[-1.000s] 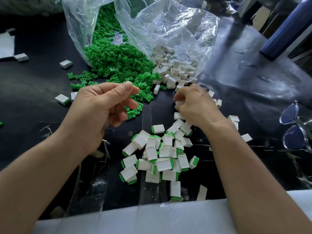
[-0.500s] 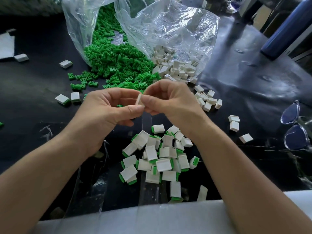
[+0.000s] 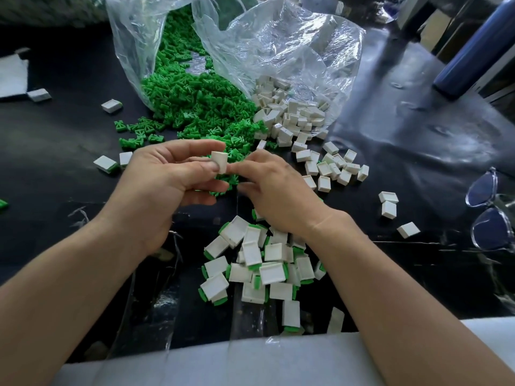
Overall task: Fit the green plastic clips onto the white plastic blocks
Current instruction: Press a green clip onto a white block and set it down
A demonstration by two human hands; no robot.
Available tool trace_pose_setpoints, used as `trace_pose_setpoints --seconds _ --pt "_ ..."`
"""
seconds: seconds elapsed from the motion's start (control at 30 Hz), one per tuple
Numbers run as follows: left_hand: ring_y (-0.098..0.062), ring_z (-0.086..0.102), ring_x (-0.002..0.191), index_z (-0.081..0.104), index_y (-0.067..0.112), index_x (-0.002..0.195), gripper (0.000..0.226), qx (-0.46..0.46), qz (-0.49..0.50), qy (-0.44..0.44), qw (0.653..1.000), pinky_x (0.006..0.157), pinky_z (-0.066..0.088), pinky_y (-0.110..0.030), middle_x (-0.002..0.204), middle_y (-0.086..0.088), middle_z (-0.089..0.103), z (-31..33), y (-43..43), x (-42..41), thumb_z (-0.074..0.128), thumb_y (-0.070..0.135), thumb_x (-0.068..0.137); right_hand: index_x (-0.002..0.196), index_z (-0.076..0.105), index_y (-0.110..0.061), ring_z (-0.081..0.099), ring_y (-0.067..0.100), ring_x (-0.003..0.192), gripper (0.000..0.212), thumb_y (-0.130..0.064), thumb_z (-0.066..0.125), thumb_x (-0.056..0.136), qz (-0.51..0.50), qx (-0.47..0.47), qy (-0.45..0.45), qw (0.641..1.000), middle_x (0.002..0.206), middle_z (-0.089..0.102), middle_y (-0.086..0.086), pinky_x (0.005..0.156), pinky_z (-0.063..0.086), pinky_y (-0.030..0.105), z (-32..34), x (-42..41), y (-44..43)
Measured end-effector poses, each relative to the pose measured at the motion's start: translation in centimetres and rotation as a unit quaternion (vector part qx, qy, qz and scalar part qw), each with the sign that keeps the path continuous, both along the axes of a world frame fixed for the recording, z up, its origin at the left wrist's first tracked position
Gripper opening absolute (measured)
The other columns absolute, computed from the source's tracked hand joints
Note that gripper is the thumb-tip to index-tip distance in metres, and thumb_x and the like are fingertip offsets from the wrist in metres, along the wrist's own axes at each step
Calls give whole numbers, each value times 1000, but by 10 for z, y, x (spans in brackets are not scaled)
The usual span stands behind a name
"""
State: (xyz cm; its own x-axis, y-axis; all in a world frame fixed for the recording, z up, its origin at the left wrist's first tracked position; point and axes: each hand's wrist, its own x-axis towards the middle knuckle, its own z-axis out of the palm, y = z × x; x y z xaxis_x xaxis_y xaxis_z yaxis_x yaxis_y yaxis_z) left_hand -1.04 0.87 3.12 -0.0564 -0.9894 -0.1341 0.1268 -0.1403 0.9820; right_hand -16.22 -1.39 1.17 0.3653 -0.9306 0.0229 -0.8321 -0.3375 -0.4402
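Where the bench (image 3: 418, 151) meets the pale padded strip (image 3: 250, 358) at its near edge, a heap of finished blocks (image 3: 271, 273), white with green showing at one end, lies between the forearms.

Just beyond it is the left hand (image 3: 164, 188). Its thumb and forefinger pinch one white plastic block (image 3: 219, 162), held clear of the bench with its long axis roughly upright.

The right hand (image 3: 278, 190) is just beside that block on its right, fingers bent downward. Whether it holds anything cannot be told.

The green plastic clips (image 3: 200, 118) form a spill running from under both hands back to the far bag. In my judgement the right hand is the nearer to them, and a clip would come up from below the block.

Further off, unfitted white blocks (image 3: 331, 168) lie to the right with open bench around them. Two clear bags (image 3: 278, 51) lie beyond. Spectacles (image 3: 490, 213) sit at the right edge.
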Motion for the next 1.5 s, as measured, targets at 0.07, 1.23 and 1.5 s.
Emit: trace_pose_setpoints --seconds 0.07,1.23,1.5 --pt "-11 67 55 68 16 87 18 7 -4 -7 1000 47 52 -19 73 -1 73 0 0 -1 58 2 81 120 56 -19 48 22 107 31 -13 56 89 -8 -2 -9 1000 111 51 3 89 39 37 3 -1 0" --pt "-5 62 56 69 17 72 17 -79 17 -77 994 53 53 -19 57 5 67 -2 5 -7 71 20 55 83 58 -20 57 4 68 18 -4 63 84 -48 -42 -324 944 71 55 -14 70 48 17 28 -5 13" --pt "-9 68 59 69 18 74 15 -78 0 -84 993 53 55 -18 65 0 72 -2 6 -9 70 19 60 88 65 -6 54 1 67 5 -4 62 85 -10 -26 -315 949 72 56 -13 69 46 17 29 -2 14"
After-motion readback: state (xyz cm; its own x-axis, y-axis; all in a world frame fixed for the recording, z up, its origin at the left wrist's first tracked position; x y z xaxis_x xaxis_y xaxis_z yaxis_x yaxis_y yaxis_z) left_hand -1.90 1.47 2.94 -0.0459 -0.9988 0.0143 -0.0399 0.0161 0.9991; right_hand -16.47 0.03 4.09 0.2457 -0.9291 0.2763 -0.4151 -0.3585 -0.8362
